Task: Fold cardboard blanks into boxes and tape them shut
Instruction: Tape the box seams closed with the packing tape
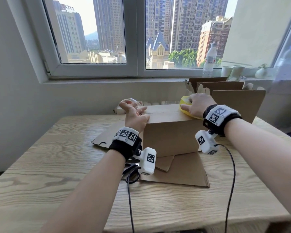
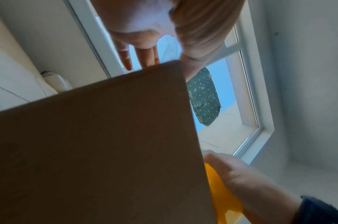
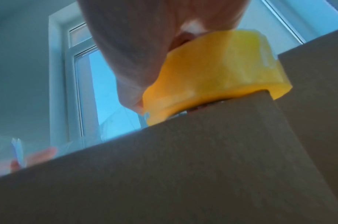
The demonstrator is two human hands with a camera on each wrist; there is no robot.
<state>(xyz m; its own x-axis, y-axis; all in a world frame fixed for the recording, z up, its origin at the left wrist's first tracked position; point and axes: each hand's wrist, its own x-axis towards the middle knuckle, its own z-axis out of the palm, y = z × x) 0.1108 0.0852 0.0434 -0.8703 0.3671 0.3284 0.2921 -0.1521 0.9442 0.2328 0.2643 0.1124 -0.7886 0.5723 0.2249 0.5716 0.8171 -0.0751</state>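
A brown cardboard box (image 1: 171, 135) stands on the wooden table (image 1: 57, 165) with its top flaps folded down and meeting at a seam. My left hand (image 1: 139, 113) rests at the box's top left edge, fingers straight and spread, thumb on the near corner. Clear, blurred material by those fingers may be tape; I cannot tell. From the left wrist, straight fingers (image 2: 143, 57) reach past the box (image 2: 97, 151). My right hand (image 1: 191, 105) grips a yellow tape roll (image 1: 185, 100) lying on the top's right end. The right wrist view shows the roll (image 3: 212, 72) overhanging the box (image 3: 183, 174).
Flat cardboard blanks (image 1: 175, 172) lie under and in front of the box. Black scissors (image 1: 131, 174) sit below my left wrist. Open cardboard boxes (image 1: 233, 100) stand at the back right. A water bottle (image 1: 210, 59), cups (image 1: 233, 71) and a small vase (image 1: 260, 73) line the sill.
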